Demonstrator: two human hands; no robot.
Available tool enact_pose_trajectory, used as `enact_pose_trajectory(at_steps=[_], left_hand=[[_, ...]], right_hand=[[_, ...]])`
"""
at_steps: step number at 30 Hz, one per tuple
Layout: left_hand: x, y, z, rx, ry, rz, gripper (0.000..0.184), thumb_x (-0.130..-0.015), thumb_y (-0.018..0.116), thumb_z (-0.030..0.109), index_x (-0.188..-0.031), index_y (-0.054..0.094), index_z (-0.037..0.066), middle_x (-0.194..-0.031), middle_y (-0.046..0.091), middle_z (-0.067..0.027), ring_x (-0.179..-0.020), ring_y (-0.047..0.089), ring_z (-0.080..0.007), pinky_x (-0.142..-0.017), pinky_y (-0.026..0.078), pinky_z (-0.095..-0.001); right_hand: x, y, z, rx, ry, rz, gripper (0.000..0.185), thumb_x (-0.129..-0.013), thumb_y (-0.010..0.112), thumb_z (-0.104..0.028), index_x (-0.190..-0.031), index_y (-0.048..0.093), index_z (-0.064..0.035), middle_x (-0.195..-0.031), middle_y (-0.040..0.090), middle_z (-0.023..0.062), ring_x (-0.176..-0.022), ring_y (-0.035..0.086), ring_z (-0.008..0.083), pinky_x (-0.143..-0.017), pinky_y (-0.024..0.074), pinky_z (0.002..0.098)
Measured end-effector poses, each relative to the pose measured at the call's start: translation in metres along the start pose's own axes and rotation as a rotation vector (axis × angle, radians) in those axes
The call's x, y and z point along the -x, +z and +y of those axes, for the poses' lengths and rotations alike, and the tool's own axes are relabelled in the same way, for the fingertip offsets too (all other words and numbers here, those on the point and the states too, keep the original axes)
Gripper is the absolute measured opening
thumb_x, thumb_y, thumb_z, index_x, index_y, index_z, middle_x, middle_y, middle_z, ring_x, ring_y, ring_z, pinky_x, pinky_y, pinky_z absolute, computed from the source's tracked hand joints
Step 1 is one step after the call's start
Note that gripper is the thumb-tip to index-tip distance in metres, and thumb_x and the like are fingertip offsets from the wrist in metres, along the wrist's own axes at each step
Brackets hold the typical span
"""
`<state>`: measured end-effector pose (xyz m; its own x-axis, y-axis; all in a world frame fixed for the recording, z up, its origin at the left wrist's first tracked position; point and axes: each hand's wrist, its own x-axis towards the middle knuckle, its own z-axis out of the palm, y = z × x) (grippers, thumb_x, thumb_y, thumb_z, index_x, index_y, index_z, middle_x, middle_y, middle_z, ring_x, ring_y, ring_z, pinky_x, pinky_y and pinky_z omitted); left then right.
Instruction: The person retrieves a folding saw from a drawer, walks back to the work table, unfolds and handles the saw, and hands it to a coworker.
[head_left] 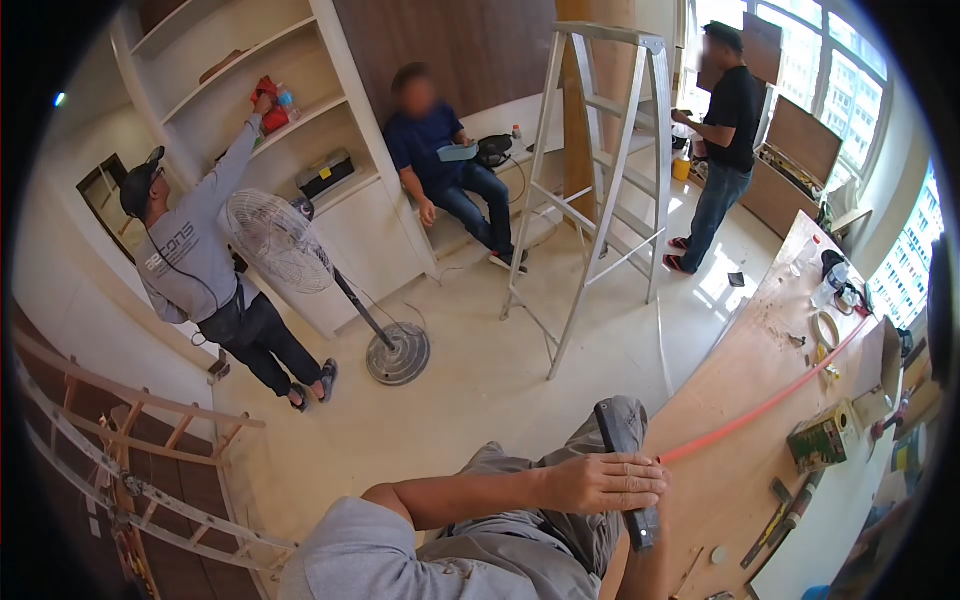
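My left hand reaches across my lap from the left, its fingers closed over a long dark bar-shaped tool with rounded ends. The tool lies across my grey-trousered leg at the table's edge. Close beneath it is my right hand, mostly covered by the left; its forearm rises from the bottom, and its fingers are hidden. A thin red tube starts right beside my fingertips and runs up along the wooden tabletop. Whether the tube's near end is held cannot be made out.
An aluminium stepladder stands ahead, a pedestal fan left of it. One person reaches into shelves; another sits; a third stands by the window. A tin and hand tools lie on the table.
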<state>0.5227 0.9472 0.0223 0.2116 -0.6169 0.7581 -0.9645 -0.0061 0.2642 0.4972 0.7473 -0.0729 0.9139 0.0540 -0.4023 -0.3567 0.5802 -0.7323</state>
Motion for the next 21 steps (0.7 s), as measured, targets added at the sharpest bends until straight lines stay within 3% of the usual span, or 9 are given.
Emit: enact_pose_trajectory(at_steps=[7, 9, 10, 11, 12, 14, 16, 18, 21], left_hand=[[0.004, 0.007, 0.0, 0.1, -0.137, 0.101, 0.028, -0.094, 0.069, 0.001, -0.122, 0.066, -0.002, -0.136, 0.069, -0.0204, -0.131, 0.066, -0.0353, -0.114, 0.051, -0.0479], [0.005, 0.003, -0.002, 0.422, -0.429, 0.305, 0.028, -0.099, 0.067, 0.001, -0.126, 0.062, -0.002, -0.127, 0.072, -0.0146, -0.119, 0.07, -0.0283, -0.106, 0.055, -0.0433], [0.005, -0.002, -0.001, 0.416, -0.434, 0.302, 0.028, -0.099, 0.067, 0.001, -0.126, 0.062, -0.002, -0.127, 0.072, -0.0146, -0.119, 0.07, -0.0283, -0.106, 0.055, -0.0433], [0.006, -0.007, 0.0, 0.527, -0.69, 0.414, 0.026, -0.103, 0.064, 0.004, -0.128, 0.059, -0.001, -0.122, 0.072, -0.0131, -0.113, 0.07, -0.0248, -0.102, 0.055, -0.0406], [0.002, -0.014, -0.001, 0.632, -0.944, 0.527, 0.025, -0.107, 0.061, 0.006, -0.13, 0.056, -0.001, -0.118, 0.072, -0.0115, -0.107, 0.07, -0.0214, -0.098, 0.056, -0.0378], [-0.008, -0.028, -0.012, 0.754, -0.847, 0.816, 0.02, -0.111, 0.057, 0.012, -0.128, 0.053, 0.001, -0.113, 0.071, -0.0114, -0.099, 0.068, -0.0168, -0.092, 0.056, -0.0349], [-0.003, -0.041, -0.021, 0.773, -0.854, 0.88, 0.019, -0.111, 0.059, 0.016, -0.123, 0.052, 0.002, -0.108, 0.07, -0.0142, -0.099, 0.07, -0.0216, -0.092, 0.059, -0.0384], [0.004, -0.048, -0.024, 1.045, -1.0, 1.13, 0.018, -0.11, 0.061, 0.019, -0.119, 0.053, 0.004, -0.106, 0.07, -0.013, -0.098, 0.072, -0.0244, -0.09, 0.061, -0.0425], [0.02, -0.047, -0.027, 1.063, -1.074, 1.204, 0.02, -0.108, 0.065, 0.02, -0.118, 0.055, 0.006, -0.104, 0.07, -0.0118, -0.098, 0.073, -0.0274, -0.089, 0.063, -0.0451]], right_hand=[[0.003, 0.011, -0.004, 0.093, -0.139, 0.031, 0.032, -0.109, 0.064, -0.029, -0.084, 0.07, -0.0097, -0.071, 0.062, -0.0007, -0.061, 0.055, 0.0085, -0.056, 0.0415, 0.0246], [0.005, 0.017, -0.004, 0.288, -0.305, 0.076, 0.037, -0.111, 0.062, -0.031, -0.082, 0.069, -0.0105, -0.069, 0.059, -0.0019, -0.058, 0.051, 0.0082, -0.054, 0.0376, 0.0253], [0.003, 0.015, -0.006, 0.283, -0.301, 0.071, 0.037, -0.111, 0.062, -0.031, -0.082, 0.069, -0.0105, -0.069, 0.059, -0.0019, -0.058, 0.051, 0.0082, -0.054, 0.0376, 0.0253], [-0.001, 0.01, -0.012, 0.388, -0.282, -0.001, 0.038, -0.111, 0.059, -0.04, -0.1, 0.07, -0.0055, -0.079, 0.062, 0.0001, -0.06, 0.052, 0.0087, -0.055, 0.0416, 0.0253], [0.001, 0.017, -0.018, 0.422, -0.313, -0.051, 0.039, -0.111, 0.06, -0.04, -0.106, 0.072, -0.0031, -0.084, 0.064, 0.0003, -0.064, 0.054, 0.0083, -0.058, 0.0445, 0.0253], [0.01, 0.042, -0.026, 0.451, -0.344, -0.105, 0.042, -0.11, 0.062, -0.041, -0.113, 0.074, -0.0007, -0.089, 0.066, 0.0004, -0.068, 0.056, 0.0079, -0.061, 0.0474, 0.0253], [0.023, 0.076, -0.026, 0.447, -0.446, -0.031, 0.029, -0.107, 0.069, -0.029, -0.104, 0.075, -0.0002, -0.084, 0.067, -0.0018, -0.073, 0.058, 0.0062, -0.065, 0.0467, 0.0241], [0.027, 0.086, -0.019, 0.495, -0.444, -0.1, 0.026, -0.105, 0.072, -0.024, -0.106, 0.076, 0.001, -0.083, 0.068, -0.0013, -0.074, 0.059, 0.0063, -0.067, 0.0475, 0.0238], [0.025, 0.086, -0.008, 0.602, -0.405, -0.159, 0.024, -0.103, 0.075, -0.021, -0.108, 0.076, 0.0022, -0.083, 0.069, -0.0012, -0.076, 0.059, 0.0065, -0.069, 0.0481, 0.0241]])
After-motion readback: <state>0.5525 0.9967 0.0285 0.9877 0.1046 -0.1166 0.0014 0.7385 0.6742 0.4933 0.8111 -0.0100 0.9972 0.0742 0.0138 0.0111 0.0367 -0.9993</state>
